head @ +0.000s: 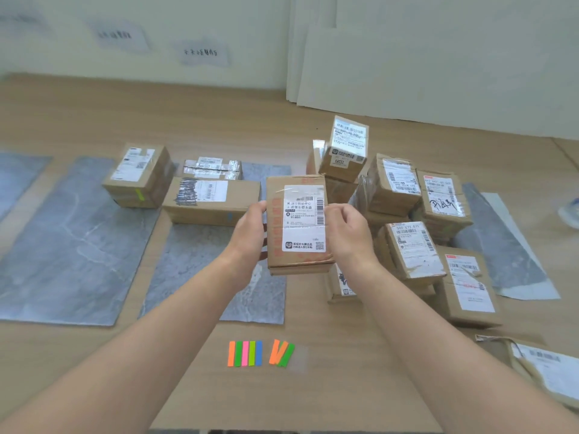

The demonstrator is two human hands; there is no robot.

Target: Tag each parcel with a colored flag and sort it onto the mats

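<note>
A small cardboard parcel [299, 227] with a white shipping label hangs in the air over the floor. My left hand [250, 228] grips its left side and my right hand [346, 234] grips its right side. Coloured flags [246, 353] lie in a row on the floor near me, with a few loose ones [282, 352] beside them. Grey mats lie on the floor: a large one [75, 242] at left and a middle one [200, 264] below the held parcel. One parcel [139, 175] with a yellow-green flag and two others [211, 198] stand at the mats' far ends.
A pile of several untagged parcels [413, 214] sits to the right. Another grey mat [501, 239] lies beyond the pile, and a mat's edge [18, 177] shows at far left. A flat parcel [545, 371] lies at the lower right. White boards [438, 73] lean against the wall.
</note>
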